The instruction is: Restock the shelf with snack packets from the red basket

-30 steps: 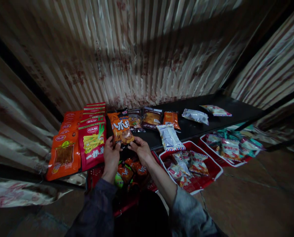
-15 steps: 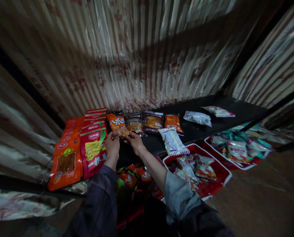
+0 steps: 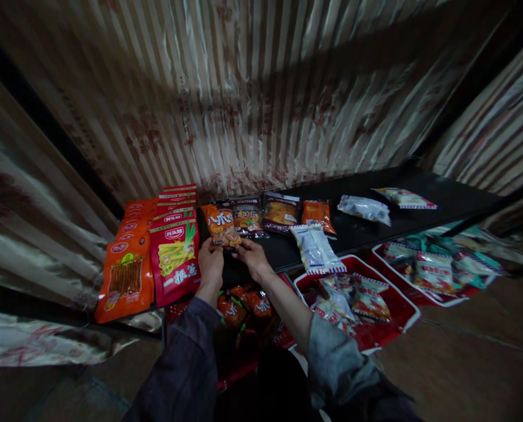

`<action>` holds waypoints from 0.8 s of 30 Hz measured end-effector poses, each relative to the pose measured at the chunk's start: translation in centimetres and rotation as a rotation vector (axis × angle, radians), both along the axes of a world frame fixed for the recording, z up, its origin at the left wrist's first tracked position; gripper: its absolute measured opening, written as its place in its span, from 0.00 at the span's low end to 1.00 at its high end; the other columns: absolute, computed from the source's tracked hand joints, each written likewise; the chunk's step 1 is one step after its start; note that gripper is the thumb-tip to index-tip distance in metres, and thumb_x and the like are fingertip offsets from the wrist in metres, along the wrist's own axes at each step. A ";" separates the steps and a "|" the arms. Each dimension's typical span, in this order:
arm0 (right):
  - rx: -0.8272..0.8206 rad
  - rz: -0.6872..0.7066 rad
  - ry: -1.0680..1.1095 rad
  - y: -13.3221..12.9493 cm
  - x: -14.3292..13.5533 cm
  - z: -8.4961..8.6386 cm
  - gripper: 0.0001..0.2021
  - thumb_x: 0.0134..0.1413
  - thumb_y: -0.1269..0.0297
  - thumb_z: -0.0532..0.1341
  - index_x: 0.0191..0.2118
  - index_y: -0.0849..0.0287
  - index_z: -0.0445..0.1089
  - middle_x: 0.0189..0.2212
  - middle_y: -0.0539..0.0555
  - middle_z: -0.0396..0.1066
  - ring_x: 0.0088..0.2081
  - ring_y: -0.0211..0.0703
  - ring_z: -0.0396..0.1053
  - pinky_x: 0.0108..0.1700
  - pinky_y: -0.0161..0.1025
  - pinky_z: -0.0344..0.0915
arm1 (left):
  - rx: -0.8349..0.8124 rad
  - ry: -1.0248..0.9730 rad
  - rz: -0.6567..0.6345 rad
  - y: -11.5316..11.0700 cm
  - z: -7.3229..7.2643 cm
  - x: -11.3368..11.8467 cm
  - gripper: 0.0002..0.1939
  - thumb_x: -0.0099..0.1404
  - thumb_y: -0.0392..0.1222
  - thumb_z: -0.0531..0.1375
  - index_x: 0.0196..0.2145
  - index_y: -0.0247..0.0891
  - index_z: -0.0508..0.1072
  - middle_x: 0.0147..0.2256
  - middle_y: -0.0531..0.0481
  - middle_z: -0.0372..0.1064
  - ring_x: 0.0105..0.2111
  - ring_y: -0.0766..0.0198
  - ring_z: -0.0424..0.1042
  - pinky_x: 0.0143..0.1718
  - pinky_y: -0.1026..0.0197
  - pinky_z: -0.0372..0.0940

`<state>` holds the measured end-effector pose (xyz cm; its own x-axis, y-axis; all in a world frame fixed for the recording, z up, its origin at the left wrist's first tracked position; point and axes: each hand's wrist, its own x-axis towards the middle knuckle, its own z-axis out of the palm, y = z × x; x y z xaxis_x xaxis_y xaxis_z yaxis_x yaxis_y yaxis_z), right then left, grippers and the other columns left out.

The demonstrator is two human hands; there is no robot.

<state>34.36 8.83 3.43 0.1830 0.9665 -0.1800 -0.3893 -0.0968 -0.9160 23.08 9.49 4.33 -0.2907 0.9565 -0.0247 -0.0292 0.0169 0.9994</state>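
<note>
Both my hands grip the lower edge of an orange snack bag (image 3: 220, 221) lying on the black shelf (image 3: 283, 249). My left hand (image 3: 211, 264) has its fingers at the bag's lower left corner, and my right hand (image 3: 253, 258) pinches the lower right corner. To its left are overlapping red packets (image 3: 174, 258) and orange packets (image 3: 125, 275). On its right lie a dark bag (image 3: 247, 215), a brown bag (image 3: 281, 212) and a smaller orange bag (image 3: 318, 217).
A white-blue bag (image 3: 316, 249) overhangs the shelf's front edge. Two more bags lie farther right. Below stand a red basket (image 3: 399, 319) of snack bags, another basket (image 3: 445, 300) at the right, and orange bags (image 3: 256, 303) beneath my arms. Corrugated sheeting stands behind.
The view has shifted, so the shelf and its goods appear a little farther right. Both my hands remain at the lower edge of the orange snack bag.
</note>
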 end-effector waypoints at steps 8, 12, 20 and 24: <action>0.069 0.022 0.025 -1.7 0.1 1.3 0.14 0.35 0.65 0.68 0.35 0.59 0.73 0.35 0.50 0.73 0.34 0.37 0.69 0.35 0.37 0.71 | 0.048 -0.044 0.041 -1.4 1.1 -0.5 0.16 0.53 0.36 0.61 0.41 0.38 0.69 0.36 0.48 0.71 0.35 0.66 0.71 0.39 0.62 0.65; 0.015 0.027 -0.012 -2.0 0.2 0.8 0.12 0.34 0.67 0.68 0.31 0.61 0.73 0.31 0.50 0.72 0.30 0.35 0.68 0.33 0.36 0.71 | -0.026 -0.026 0.044 -1.9 0.9 0.0 0.15 0.53 0.35 0.61 0.40 0.36 0.68 0.34 0.48 0.71 0.34 0.66 0.71 0.39 0.62 0.64; 0.091 0.162 -0.268 1.2 1.2 1.8 0.10 0.42 0.59 0.66 0.33 0.58 0.74 0.27 0.49 0.72 0.25 0.35 0.67 0.31 0.36 0.68 | -0.097 -0.094 0.126 0.4 2.4 0.5 0.15 0.52 0.31 0.60 0.39 0.35 0.70 0.33 0.48 0.71 0.32 0.65 0.72 0.38 0.60 0.65; 0.199 0.021 -0.691 3.4 3.0 2.7 0.15 0.53 0.51 0.58 0.36 0.57 0.75 0.29 0.50 0.73 0.32 0.40 0.69 0.39 0.38 0.66 | -0.092 -0.129 0.146 1.0 3.6 0.4 0.13 0.55 0.33 0.59 0.40 0.34 0.70 0.35 0.47 0.71 0.31 0.67 0.70 0.36 0.62 0.64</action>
